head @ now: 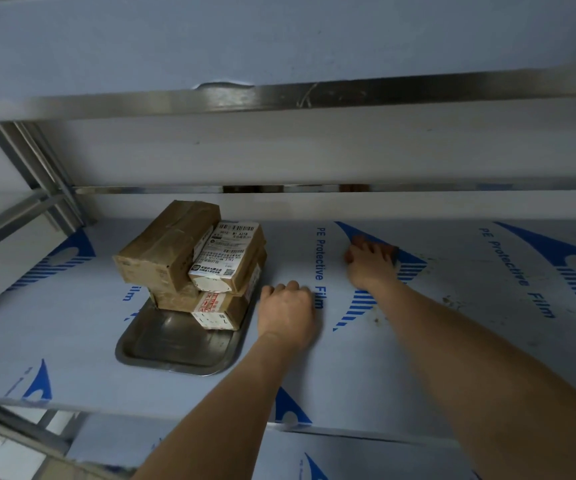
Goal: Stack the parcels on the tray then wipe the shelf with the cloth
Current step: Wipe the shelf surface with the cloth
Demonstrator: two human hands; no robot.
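Several taped brown parcels (189,258) sit stacked at the far end of a metal tray (172,348) on the shelf (452,358), which is covered in white film with blue print. My right hand (371,263) lies on a dark reddish cloth (392,251) at the back of the shelf, fingers over it; only the cloth's edges show. My left hand (288,311) rests on the shelf just right of the tray, its fingers curled under and holding nothing.
A higher shelf with a steel rim (279,98) hangs close above. Steel uprights (37,171) stand at the left. Brownish specks (449,303) dot the film right of my right forearm. Another film-covered shelf (348,459) lies below.
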